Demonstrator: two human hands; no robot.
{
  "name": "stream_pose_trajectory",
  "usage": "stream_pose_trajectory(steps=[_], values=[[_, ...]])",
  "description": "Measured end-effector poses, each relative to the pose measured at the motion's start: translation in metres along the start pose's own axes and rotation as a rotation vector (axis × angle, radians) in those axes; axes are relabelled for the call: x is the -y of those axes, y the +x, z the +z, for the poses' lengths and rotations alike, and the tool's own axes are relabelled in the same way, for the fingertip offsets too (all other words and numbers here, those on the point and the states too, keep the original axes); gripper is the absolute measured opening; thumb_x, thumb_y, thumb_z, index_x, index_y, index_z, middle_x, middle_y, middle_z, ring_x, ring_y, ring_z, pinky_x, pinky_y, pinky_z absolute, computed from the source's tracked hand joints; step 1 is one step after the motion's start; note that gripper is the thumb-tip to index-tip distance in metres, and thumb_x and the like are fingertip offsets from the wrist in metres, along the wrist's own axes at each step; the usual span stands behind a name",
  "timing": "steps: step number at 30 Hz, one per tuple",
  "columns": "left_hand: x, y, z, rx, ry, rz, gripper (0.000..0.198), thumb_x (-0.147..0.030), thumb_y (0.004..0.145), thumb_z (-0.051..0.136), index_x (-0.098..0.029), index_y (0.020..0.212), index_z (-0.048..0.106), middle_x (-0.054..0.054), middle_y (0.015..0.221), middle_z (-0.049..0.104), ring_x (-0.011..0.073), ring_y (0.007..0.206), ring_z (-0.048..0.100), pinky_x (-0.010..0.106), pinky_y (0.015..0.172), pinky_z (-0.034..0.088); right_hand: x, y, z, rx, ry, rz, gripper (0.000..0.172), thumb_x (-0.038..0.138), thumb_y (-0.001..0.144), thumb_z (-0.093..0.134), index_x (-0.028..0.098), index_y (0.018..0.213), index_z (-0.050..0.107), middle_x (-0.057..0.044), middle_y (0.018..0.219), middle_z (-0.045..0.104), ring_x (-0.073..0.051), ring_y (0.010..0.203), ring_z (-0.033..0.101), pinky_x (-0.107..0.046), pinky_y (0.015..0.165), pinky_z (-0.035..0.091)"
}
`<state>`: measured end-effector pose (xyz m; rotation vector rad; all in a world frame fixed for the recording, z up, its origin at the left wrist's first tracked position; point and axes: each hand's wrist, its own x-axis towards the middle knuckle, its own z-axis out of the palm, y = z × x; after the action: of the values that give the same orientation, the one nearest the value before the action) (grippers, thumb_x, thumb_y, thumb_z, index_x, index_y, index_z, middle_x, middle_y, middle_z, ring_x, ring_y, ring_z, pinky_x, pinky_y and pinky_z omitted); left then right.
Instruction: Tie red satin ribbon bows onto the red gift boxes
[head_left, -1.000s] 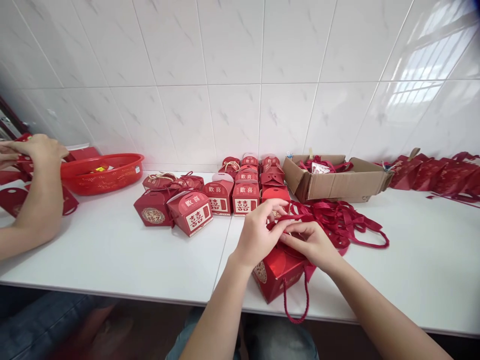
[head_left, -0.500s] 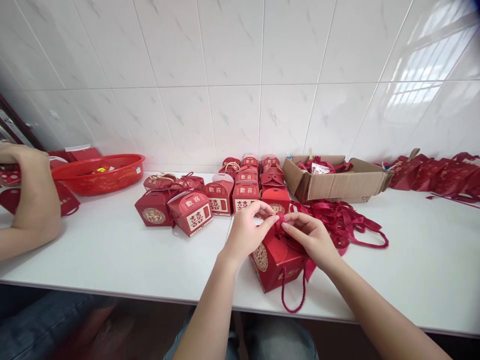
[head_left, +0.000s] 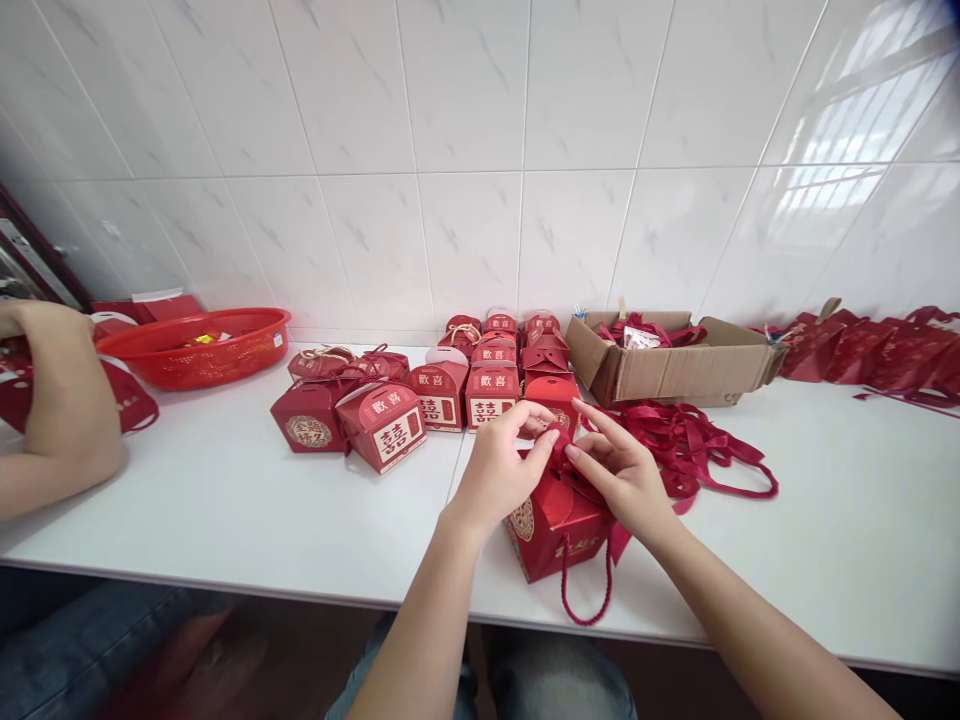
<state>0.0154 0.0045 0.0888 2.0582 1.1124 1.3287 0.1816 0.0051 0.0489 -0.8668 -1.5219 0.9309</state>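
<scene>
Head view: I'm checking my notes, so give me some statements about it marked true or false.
1. The left hand and right hand are both at the ribbon atop the nearest red box. True.
2. The cardboard box stands left of the plastic basket. False: it stands right of it.
3. A rope handle hangs at the red box's side. True.
4. The loose ribbon pile lies behind the cardboard box. False: it lies in front.

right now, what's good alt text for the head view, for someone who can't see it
The left hand pinches a ribbon atop a red box, the right hand close beside it, over a white table. Loose ribbons and a carton lie beyond to the right, other boxes behind and left; a basket and another person's arm are at far left.
</scene>
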Motion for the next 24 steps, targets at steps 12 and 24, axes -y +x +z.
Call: stream_pose_trajectory(steps=[12,24], values=[[0.0015,-0.0002,0.0025,-0.009,-0.045,-0.002,0.021,-0.025,0.088,0.051,-0.024,0.109,0.050,0.002,0.086,0.063,0.0161,0.086,0.062,0.030,0.080,0.049,0.0046,0.0003,-0.0007,0.013,-0.151,0.042,0.030,0.044,0.078,0.065,0.019,0.093,0.072,-0.008,0.089,0.073,-0.022,0.076,0.064,-0.032,0.068,0.051],[-0.0016,-0.0069,-0.0008,0.158,0.087,-0.037,0.045,-0.019,0.080,0.059,-0.027,0.121,0.042,0.008,0.115,0.057,0.0213,0.111,0.056,0.034,0.093,0.047,0.0052,0.0051,-0.0021,-0.032,-0.217,-0.010,0.029,0.048,0.080,0.061,0.020,0.077,0.068,-0.006,0.081,0.062,-0.019,0.077,0.057,-0.032,0.071,0.045]])
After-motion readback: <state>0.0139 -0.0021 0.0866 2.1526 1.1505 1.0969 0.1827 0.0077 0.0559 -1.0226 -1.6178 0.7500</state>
